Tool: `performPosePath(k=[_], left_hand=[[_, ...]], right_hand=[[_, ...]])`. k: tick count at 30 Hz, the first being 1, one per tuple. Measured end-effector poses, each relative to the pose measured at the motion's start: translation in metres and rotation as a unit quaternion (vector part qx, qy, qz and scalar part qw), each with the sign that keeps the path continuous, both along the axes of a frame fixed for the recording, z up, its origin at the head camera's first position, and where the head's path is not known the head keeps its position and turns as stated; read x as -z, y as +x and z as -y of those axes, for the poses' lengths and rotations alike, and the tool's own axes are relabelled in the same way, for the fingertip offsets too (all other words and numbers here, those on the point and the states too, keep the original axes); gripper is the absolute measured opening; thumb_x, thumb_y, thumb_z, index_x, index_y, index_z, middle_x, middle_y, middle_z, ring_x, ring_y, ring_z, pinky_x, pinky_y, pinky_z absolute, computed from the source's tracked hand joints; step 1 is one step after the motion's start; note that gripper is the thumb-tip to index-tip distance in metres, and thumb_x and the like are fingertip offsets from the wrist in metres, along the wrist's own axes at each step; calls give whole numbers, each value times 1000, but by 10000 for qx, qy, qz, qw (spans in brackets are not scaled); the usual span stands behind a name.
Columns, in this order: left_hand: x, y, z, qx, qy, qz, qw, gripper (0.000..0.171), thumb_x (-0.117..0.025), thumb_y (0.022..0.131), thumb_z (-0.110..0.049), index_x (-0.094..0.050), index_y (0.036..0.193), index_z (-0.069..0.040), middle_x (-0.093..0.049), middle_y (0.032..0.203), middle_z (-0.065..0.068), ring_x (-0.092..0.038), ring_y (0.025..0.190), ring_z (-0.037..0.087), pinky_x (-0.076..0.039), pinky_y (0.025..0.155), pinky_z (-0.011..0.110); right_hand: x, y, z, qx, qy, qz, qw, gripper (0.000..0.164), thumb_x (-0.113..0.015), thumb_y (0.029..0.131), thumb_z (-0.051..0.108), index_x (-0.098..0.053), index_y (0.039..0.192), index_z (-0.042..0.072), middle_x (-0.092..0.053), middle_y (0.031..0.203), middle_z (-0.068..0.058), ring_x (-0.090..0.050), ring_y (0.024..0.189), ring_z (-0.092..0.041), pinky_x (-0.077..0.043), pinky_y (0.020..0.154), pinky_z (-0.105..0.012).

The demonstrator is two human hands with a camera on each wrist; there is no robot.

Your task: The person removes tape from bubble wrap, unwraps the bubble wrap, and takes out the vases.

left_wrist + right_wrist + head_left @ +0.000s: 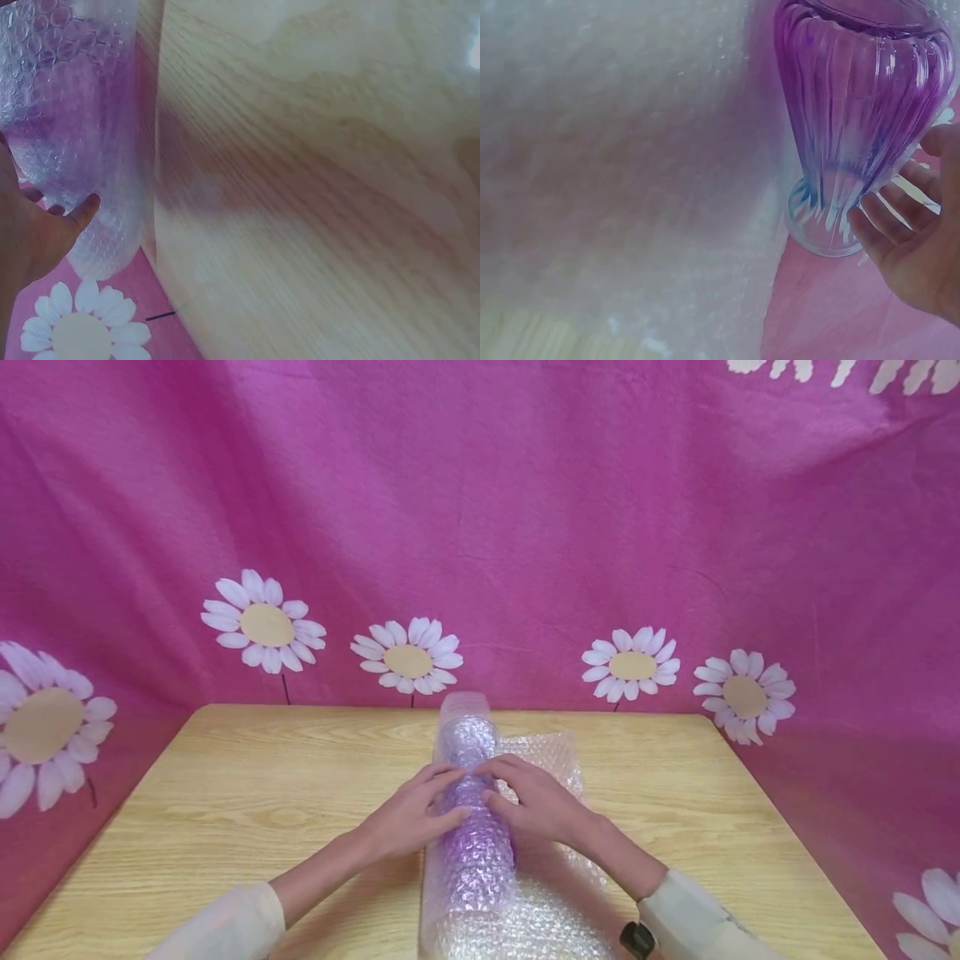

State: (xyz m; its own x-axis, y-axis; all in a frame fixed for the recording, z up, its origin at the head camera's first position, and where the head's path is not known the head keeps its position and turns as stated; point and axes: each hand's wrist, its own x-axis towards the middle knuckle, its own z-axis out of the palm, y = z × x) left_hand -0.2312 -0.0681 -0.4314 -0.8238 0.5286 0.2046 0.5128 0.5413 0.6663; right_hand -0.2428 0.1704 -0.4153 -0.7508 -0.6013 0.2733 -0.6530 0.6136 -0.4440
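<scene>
A ribbed glass vase [859, 97], purple along its body and bluish towards a clear round foot, lies lengthwise on a sheet of bubble wrap [543, 922]. One side of the sheet is folded over it, so the head view shows the purple only through the bubbles. From the left, my left hand [412, 814] rests on the wrapped vase with its thumb extended along the plastic. My right hand [543, 802] lies against the opposite side, its loosely bent fingers touching the narrower part near the foot. Some left fingertips are hidden in the left wrist view.
Beneath everything is a light wooden table [300, 760]. The wrap's far end reaches its back edge, and more wrap spreads to the right of the vase. A pink cloth [510, 527] with white daisies hangs behind and beside the table. A small black object [637, 939] is by the right sleeve.
</scene>
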Motion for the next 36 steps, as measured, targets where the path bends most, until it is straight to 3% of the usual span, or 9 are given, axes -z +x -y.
performPosePath(k=[9, 19, 26, 36], left_hand=[[7, 0, 17, 77, 260, 192, 9994, 65, -60, 98, -42, -45, 149, -6, -40, 152, 15, -45, 133, 38, -45, 101, 54], [9, 2, 34, 150, 435, 399, 9981, 63, -61, 99, -37, -43, 149, -3, -39, 153, 18, -40, 136, 40, -43, 103, 54], [12, 1, 48, 192, 245, 233, 9992, 61, -58, 101, -37, -44, 149, -3, -41, 151, 20, -40, 136, 41, -39, 105, 57], [16, 1, 62, 198, 95, -32, 9998, 55, -57, 101, -30, -47, 146, -1, -47, 147, 21, -41, 136, 41, -33, 110, 58]], right_hand=[[-7, -2, 18, -30, 289, -334, 9990, 34, -61, 95, 25, -65, 127, 12, -62, 123, -3, -59, 116, -20, -48, 98, -40], [-11, -2, 38, -57, 544, -321, 9980, 35, -59, 96, 28, -66, 126, 12, -63, 123, -6, -58, 114, -24, -49, 96, -43], [-17, 1, 54, -47, 655, -270, 9975, 35, -59, 97, 29, -67, 125, 9, -61, 125, -9, -55, 117, -26, -47, 99, -43], [-19, -1, 73, -43, 848, -486, 9952, 31, -62, 96, 29, -70, 117, 8, -62, 117, -11, -58, 108, -27, -51, 92, -43]])
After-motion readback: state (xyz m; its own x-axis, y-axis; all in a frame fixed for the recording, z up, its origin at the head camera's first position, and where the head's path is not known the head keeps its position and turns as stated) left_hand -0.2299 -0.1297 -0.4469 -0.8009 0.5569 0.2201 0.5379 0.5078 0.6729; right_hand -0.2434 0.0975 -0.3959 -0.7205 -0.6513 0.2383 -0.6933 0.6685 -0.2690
